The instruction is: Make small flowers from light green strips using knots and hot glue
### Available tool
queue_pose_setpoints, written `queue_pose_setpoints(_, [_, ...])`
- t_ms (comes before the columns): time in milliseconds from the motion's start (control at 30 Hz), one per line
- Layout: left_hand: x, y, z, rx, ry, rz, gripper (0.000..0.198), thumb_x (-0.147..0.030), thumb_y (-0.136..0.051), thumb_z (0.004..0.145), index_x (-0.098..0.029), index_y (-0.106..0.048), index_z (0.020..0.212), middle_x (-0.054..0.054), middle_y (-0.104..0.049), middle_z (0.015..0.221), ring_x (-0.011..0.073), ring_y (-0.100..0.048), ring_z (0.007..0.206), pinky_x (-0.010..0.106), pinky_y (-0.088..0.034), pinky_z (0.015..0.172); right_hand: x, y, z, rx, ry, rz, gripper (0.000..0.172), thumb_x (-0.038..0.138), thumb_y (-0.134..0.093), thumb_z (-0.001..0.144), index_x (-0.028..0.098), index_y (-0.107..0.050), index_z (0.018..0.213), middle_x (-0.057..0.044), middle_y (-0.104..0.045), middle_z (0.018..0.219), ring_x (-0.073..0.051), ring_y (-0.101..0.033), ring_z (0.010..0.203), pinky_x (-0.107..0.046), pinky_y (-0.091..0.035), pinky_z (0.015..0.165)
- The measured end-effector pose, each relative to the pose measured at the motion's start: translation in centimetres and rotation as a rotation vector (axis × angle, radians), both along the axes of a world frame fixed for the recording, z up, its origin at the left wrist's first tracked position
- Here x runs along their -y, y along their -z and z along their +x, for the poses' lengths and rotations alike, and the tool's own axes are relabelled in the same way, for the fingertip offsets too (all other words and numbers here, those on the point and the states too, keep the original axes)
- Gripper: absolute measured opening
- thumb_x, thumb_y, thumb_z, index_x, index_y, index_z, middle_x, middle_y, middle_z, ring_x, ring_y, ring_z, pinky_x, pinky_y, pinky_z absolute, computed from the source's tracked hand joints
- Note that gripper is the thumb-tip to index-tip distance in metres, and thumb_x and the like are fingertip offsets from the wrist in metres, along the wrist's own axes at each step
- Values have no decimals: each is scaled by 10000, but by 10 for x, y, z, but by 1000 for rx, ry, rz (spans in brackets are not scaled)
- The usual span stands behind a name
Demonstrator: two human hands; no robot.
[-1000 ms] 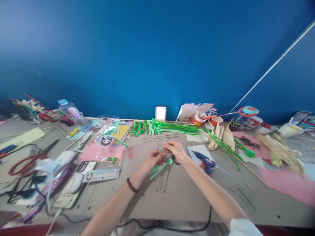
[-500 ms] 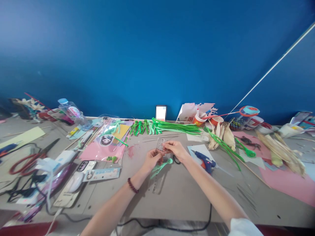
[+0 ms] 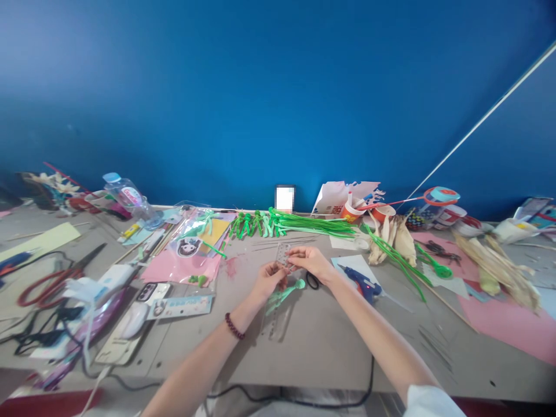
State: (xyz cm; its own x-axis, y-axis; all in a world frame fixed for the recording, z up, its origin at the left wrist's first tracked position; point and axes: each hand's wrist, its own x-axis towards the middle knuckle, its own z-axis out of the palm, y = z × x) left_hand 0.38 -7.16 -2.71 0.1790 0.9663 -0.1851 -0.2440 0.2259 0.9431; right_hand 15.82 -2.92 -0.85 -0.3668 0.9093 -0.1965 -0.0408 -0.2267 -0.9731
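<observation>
My left hand (image 3: 270,280) and my right hand (image 3: 310,262) meet fingertip to fingertip over a clear plastic ruler (image 3: 278,329). Both are closed in a pinch; whatever sits between the fingers is too small or hidden to name. Just below the fingers, a pale green fuzzy stem piece with a rounded end (image 3: 299,284) lies across the ruler. Black scissor handles (image 3: 312,281) show beside my right wrist, the blades hidden under the hand. Beyond the hands lies a row of green pipe cleaners (image 3: 317,224), some of them twisted into shapes.
To the right, a blue hot glue gun (image 3: 364,284) rests on white paper, near dried corn husks (image 3: 403,240). On the left are a plastic bag (image 3: 191,229), a phone (image 3: 117,344), large red-handled scissors (image 3: 47,289) and a bottle (image 3: 130,197). A cable (image 3: 278,398) runs along the front edge.
My right hand has shifted slightly up, and more of the black scissor handles shows. The left hand stays almost in place, and the pinch continues.
</observation>
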Motion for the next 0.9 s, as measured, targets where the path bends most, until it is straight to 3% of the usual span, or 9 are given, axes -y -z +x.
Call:
queue_pose_setpoints(467, [0, 2, 0, -108, -13, 27, 379, -483, -712, 611, -159, -514, 603, -19, -545, 444, 84, -444, 361, 225, -337, 410, 6, -5, -6, 6, 74, -16, 353, 273, -768, 574, 151, -665, 888, 7, -664, 646, -142, -645, 605, -307, -518, 707])
queue_pose_setpoints(700, [1, 0, -1, -70, -19, 13, 351, -455, -709, 634, -153, -531, 618, -26, -553, 463, 82, -467, 382, 217, -354, 421, 5, -4, -7, -49, 104, -19, 328, 269, -775, 557, 150, -639, 831, 10, -663, 652, -129, -639, 587, -289, -518, 681])
queue_pose_setpoints(900, [-8, -7, -15, -35, -125, 33, 319, -448, -675, 664, -153, -553, 667, -24, -554, 544, 98, -494, 450, 239, -402, 472, -1, -5, -2, -92, 161, -31, 355, 306, -812, 512, 153, -612, 763, 2, -657, 625, -144, -648, 603, -305, -532, 680])
